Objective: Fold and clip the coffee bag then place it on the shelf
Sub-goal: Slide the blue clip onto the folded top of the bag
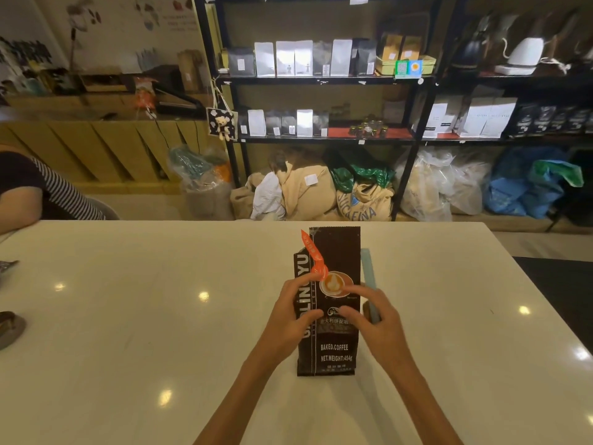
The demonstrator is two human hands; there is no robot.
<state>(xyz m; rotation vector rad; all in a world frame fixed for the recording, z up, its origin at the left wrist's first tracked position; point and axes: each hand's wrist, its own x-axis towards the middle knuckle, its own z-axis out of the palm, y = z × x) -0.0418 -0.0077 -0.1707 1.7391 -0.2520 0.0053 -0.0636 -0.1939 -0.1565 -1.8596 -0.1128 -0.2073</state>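
Observation:
A dark brown coffee bag [333, 345] lies flat on the white table [128, 316], its top pointing away from me and unfolded. My left hand [288, 313] rests on the bag's left side and pinches an orange strip [313, 252] that sticks up from its fingertips. My right hand [375, 319] touches the bag's right side with fingers spread. A pale blue bag clip [369, 271] lies on the table along the bag's right edge, partly hidden behind my right hand.
Black metal shelves [321, 80] stand beyond the table, stocked with white and black coffee bags. Sacks and plastic bags fill the floor under them. Another person's arm in a striped sleeve [48, 187] leans at the table's left.

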